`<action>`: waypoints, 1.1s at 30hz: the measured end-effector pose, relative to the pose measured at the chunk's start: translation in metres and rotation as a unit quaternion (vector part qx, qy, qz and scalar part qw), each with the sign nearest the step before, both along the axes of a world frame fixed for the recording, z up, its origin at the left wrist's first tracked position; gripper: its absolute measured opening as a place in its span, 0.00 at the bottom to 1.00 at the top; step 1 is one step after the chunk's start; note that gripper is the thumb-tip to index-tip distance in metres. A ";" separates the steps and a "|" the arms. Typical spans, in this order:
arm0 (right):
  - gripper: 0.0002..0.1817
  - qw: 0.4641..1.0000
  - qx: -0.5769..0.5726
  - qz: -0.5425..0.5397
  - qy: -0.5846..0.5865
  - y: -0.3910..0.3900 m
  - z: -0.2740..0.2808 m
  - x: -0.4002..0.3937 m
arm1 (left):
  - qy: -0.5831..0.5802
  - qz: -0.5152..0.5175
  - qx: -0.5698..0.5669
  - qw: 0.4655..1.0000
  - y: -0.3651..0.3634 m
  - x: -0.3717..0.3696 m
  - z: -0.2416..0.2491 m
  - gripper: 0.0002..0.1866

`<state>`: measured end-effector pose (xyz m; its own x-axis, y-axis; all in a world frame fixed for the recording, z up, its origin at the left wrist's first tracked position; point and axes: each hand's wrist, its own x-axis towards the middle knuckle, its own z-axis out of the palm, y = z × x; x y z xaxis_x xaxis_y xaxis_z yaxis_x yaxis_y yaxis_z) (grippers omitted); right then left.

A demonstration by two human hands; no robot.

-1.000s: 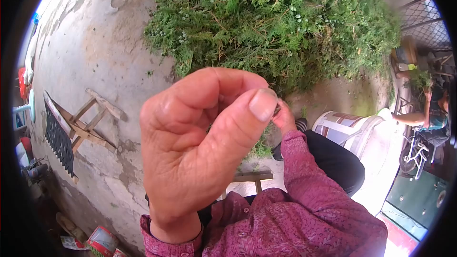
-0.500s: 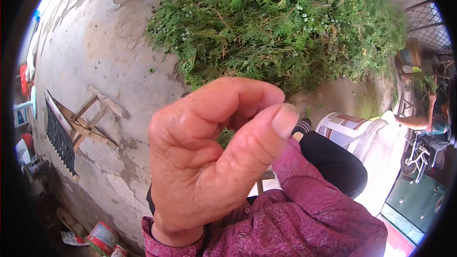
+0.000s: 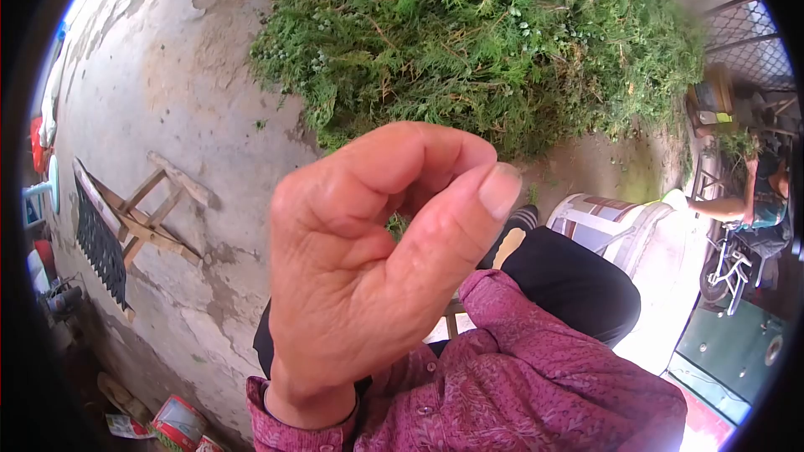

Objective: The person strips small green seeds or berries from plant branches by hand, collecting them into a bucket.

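Observation:
My left hand [image 3: 377,259] is raised close to the camera, its fingers curled round toward the thumb in a ring shape. Green shows through the gap between them, and nothing is visible in the grip. The right sleeve [image 3: 536,335] reaches in from the lower right, and its cuff ends beside my left hand; my right hand itself is hidden. Beyond my left hand lies a large heap of green conifer branches [image 3: 469,42] on the concrete floor.
A folding wooden stool [image 3: 151,218] lies at the left. A white bucket [image 3: 595,222] stands beyond my dark-trousered knee [image 3: 578,285]. Another person [image 3: 766,192] is at the far right, near a bicycle [image 3: 729,276]. Red and white containers [image 3: 177,423] are at the lower left.
My left hand keeps its curled shape and sits slightly higher in view. The right sleeve's cuff has moved a little left and down. The surroundings have shifted slightly left.

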<state>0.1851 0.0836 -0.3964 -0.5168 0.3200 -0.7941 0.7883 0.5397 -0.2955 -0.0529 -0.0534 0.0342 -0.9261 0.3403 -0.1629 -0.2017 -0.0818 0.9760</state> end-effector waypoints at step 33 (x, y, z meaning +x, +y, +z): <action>0.07 0.918 -0.317 -0.235 -0.037 0.020 0.027 -0.078 | -0.065 0.008 0.038 0.997 -0.004 -0.001 0.003 0.16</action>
<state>0.1069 0.1036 -0.3694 -0.3764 -0.0447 -0.9254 0.9210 -0.1265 -0.3685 -0.0535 -0.0578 0.0374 -0.9046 0.3408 -0.2559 -0.3237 -0.1590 0.9327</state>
